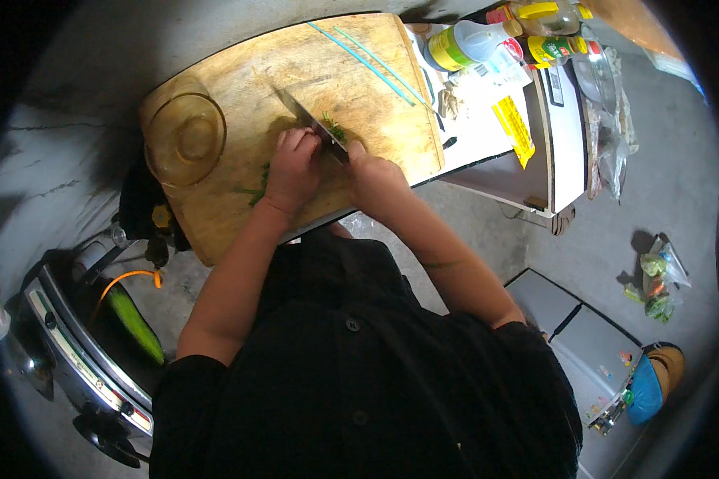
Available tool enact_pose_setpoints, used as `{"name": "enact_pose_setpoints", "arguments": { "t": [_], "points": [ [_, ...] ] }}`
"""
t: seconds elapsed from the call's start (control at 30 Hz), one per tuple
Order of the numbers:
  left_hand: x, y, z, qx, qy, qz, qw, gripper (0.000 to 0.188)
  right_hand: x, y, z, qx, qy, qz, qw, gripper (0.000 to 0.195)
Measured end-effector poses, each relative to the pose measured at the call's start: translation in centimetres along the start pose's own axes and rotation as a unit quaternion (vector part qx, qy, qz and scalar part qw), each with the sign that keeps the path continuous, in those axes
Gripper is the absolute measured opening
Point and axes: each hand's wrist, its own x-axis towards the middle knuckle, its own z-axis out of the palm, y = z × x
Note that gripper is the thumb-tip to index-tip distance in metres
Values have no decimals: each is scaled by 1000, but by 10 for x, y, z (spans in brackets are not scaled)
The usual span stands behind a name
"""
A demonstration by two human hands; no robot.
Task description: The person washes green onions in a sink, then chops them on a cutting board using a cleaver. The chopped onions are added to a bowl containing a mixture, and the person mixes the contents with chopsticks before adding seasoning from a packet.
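Observation:
On a wooden cutting board (245,78), my right hand (374,179) grips a kitchen knife (305,115) whose blade points up and to the left. My left hand (293,164) rests on the board just left of the blade, fingers curled; green stalks (256,193) stick out beside it, and whether its fingers hold any is hidden. Chopped greens (334,127) lie on the blade's right side. An amber glass bowl (186,139) sits on the board's left part. A pair of blue-green chopsticks (371,64) lies across the upper right of the board.
Bottles of seasoning (470,45) and a yellow packet (514,129) stand or lie right of the board. A gas stove (90,365) is at lower left, with a green gourd-like vegetable (133,320) near it. A refrigerator (587,341) stands at lower right.

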Motion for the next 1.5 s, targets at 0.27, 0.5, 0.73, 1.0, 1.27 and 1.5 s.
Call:
{"name": "enact_pose_setpoints", "arguments": {
  "t": [0.27,0.5,0.73,1.0,1.27,1.5],
  "points": [
    [-5,8,-11,6,3,-32,999,17,-15,-14,-19,-48,-72,9,996,22],
    [-10,-3,-9,5,-37,16,999,20,9,-2,8,31,-4,37,999,21],
    [-9,5,-15,-3,-20,2,1000,18,-2,-11,3,-48,-35,4,998,23],
    [-17,3,-20,-22,-33,-22,999,24,-15,-23,-9,-36,-54,13,998,21],
    [-18,-3,-20,-11,-4,7,1000,20,-10,-24,0,-12,-58,58,997,36],
    [-29,-16,-9,-13,-28,16,999,24,4,-10,24,28,-22,47,998,23]
  ]
}}
